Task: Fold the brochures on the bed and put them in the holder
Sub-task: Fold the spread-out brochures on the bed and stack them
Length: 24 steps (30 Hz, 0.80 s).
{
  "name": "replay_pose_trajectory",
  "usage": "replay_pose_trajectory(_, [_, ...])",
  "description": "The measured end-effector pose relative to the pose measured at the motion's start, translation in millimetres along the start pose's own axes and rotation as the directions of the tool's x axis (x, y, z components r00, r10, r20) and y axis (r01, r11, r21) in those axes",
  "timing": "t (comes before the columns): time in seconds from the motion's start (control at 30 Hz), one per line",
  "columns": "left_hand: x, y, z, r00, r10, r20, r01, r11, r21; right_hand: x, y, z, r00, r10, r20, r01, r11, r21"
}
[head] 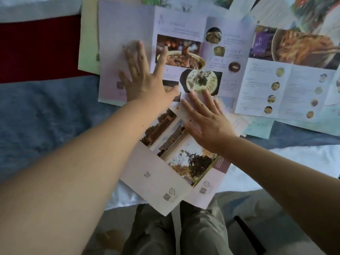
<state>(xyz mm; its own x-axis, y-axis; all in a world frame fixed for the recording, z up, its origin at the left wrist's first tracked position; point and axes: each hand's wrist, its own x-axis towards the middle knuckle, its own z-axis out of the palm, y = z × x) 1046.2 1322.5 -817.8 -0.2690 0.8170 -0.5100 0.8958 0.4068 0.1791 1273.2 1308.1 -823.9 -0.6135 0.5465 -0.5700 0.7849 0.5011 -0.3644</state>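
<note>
Dim, soft daylight, faint shadows, motion blur throughout, and wide-angle stretching toward the edges.

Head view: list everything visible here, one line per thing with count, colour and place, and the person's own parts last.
Food brochure: one, pale lilac with dish photos, unfolded flat, centre top.
Noodle brochure: one, white and lilac with a noodle bowl photo, unfolded, right.
Building brochure: one, pale pink with building and tree photos, near edge of bed, overhanging it.
Green sheet: one, pale green, under the food brochure at left.
More brochures: several, count unclear, top right, overlapping.
Blanket: one, blue, left and centre.
Red band: one, dark red, upper left.
Holder: not in view.
Legs: two, grey trousers, bottom centre.
Left hand: open, flat on the food brochure.
Right hand: open, flat on the building brochure.
</note>
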Motion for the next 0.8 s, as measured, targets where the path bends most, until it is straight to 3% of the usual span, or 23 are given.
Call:
replay_pose_trajectory(0.43, [-57.1, -76.3, 37.8, 0.955, -0.282, -0.091, 0.272, 0.956, -0.110, -12.3, -40.7, 36.1, 0.989, -0.142, 0.032, 0.145, 0.981, -0.126])
replay_pose_trajectory(0.63, [-65.6, -92.6, 49.1, 0.947, -0.284, -0.150, 0.260, 0.952, -0.160, 11.4, -24.7, 20.7, 0.967, 0.107, -0.231, -0.136, 0.984, -0.113])
replay_pose_trajectory(0.8, [-66.1, -81.6, 51.4, 0.956, -0.272, -0.108, 0.243, 0.943, -0.226, 22.9, -1.2, 21.3, 0.965, 0.061, -0.256, -0.108, 0.979, -0.173])
